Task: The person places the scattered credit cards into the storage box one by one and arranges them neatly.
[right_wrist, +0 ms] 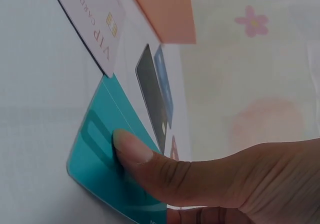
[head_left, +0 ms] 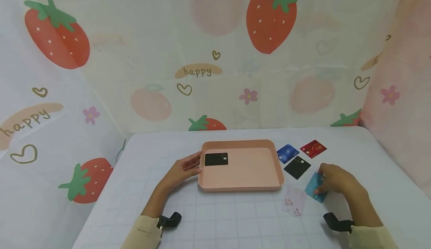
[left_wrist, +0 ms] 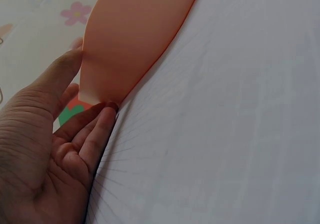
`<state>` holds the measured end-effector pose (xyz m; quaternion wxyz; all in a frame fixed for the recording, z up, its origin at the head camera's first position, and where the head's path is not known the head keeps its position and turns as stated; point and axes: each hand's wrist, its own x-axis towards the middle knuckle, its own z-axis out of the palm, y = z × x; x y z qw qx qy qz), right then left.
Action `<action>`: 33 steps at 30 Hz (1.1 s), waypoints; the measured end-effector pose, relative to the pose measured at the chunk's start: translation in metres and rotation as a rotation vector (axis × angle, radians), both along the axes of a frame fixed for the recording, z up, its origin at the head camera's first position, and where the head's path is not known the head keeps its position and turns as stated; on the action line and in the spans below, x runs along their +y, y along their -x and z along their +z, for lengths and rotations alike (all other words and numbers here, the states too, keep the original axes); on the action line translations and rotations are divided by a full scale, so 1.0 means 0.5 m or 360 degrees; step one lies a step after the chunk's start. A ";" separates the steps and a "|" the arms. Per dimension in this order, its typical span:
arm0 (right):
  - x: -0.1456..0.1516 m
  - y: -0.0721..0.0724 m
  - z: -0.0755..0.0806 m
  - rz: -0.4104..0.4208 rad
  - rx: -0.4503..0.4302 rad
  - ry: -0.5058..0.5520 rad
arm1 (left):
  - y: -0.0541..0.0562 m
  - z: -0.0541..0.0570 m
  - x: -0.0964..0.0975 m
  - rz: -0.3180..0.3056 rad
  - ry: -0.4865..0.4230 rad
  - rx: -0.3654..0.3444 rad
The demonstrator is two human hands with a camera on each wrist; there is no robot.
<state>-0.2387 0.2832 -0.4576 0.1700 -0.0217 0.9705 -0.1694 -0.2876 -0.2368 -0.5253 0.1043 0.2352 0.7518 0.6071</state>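
A pink tray (head_left: 249, 188) lies on the table, with a black card (head_left: 216, 159) in its left part. My left hand (head_left: 184, 169) holds the tray's left end; in the left wrist view the thumb reaches the rim and the other fingers are bent at the base of the wall (left_wrist: 135, 39). To the right of the tray, my right hand (head_left: 338, 180) grips a light blue card (head_left: 314, 185). The right wrist view shows the thumb laid over this card (right_wrist: 100, 149); the fingers behind are mostly hidden. One corner of it meets a pale pink VIP card (head_left: 294, 201).
Beyond the right hand lie a second black card (head_left: 297, 167), a dark blue card (head_left: 287, 153) and a red card (head_left: 313, 148), near the tray's right side. A strawberry-printed curtain (head_left: 215, 92) stands behind the white table (head_left: 235, 223).
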 end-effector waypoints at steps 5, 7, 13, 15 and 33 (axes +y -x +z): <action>0.017 0.004 -0.003 -0.0029 -0.0015 0.0085 | 0.000 0.000 -0.001 0.0014 0.0008 -0.0019; 0.024 0.006 -0.005 -0.0043 -0.0003 0.0120 | 0.001 -0.002 -0.001 0.0021 0.0007 -0.0024; 0.042 0.010 -0.009 -0.0092 0.0019 0.0196 | 0.000 -0.004 -0.001 0.0029 -0.0006 -0.0046; 0.048 0.011 -0.012 -0.0097 0.0031 0.0218 | -0.001 -0.003 -0.001 0.0027 -0.0009 -0.0048; 0.105 0.010 -0.025 -0.0135 0.0043 0.0462 | 0.007 -0.009 -0.001 0.0011 0.0026 -0.0004</action>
